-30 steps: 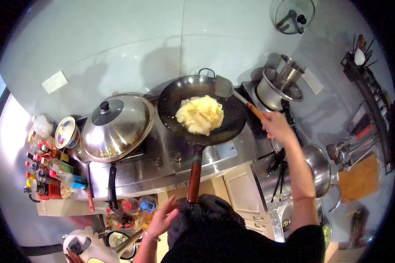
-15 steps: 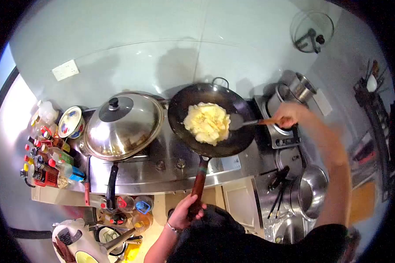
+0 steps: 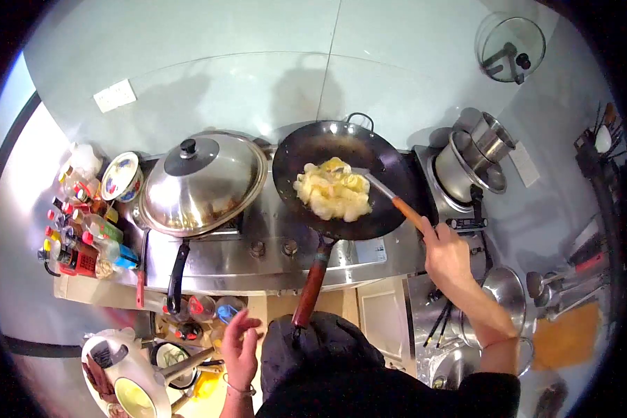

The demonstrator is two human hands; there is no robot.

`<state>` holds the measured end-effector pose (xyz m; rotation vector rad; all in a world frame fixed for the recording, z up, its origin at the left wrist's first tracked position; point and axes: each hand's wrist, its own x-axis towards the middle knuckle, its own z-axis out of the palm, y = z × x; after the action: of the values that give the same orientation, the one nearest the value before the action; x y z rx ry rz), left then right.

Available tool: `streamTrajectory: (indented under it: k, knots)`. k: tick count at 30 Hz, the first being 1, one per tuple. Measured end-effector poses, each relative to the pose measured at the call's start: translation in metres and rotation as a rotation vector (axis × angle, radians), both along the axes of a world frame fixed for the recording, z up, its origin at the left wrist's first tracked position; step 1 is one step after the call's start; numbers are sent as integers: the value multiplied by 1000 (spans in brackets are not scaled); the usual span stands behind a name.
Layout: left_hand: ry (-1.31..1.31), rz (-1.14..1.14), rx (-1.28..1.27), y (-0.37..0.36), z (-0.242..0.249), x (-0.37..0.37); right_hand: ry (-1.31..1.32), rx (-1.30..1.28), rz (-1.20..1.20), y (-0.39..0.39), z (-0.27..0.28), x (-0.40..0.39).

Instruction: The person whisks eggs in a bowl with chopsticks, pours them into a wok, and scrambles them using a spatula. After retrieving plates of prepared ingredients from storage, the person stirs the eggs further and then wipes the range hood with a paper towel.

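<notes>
A dark wok (image 3: 296, 143) sits on the stove with a heap of pale yellow, egg-like food (image 3: 333, 189) in its middle. My right hand (image 3: 447, 256) is wrapped round the wooden handle of a wok spatula (image 3: 405, 207). The spatula's metal blade reaches the food's upper right edge and is partly hidden there. Off to the lower left of the wok's wooden handle (image 3: 312, 289), my left hand (image 3: 241, 348) is held up with fingers apart and nothing in it. That handle points towards my body, with no hand on it.
A large lidded pan (image 3: 205, 184) occupies the left burner, its black handle (image 3: 178, 279) jutting forward. Several bottles (image 3: 83, 230) and a patterned bowl (image 3: 121, 177) crowd the left end. On the right are stacked metal pots (image 3: 460, 174), a metal basin (image 3: 505, 296) and chopsticks (image 3: 439, 326).
My left hand has let go of the wok handle and moved down and left. My right hand has come lower and nearer, tilting the spatula, and the food has shifted shape.
</notes>
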<state>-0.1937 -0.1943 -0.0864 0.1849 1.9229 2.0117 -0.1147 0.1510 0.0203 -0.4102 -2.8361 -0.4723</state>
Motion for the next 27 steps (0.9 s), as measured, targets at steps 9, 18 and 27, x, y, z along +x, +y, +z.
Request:
streamTrajectory:
  k: [9, 18, 27]
  knots:
    - [709, 54, -408, 12, 36, -18, 225, 100, -16, -4, -18, 17]
    - [671, 91, -435, -9, 18, -7, 233, 63, -63, -17, -39, 8]
    - [630, -186, -585, -6, -3, 3, 129, -138, -195, 0, -98, -66]
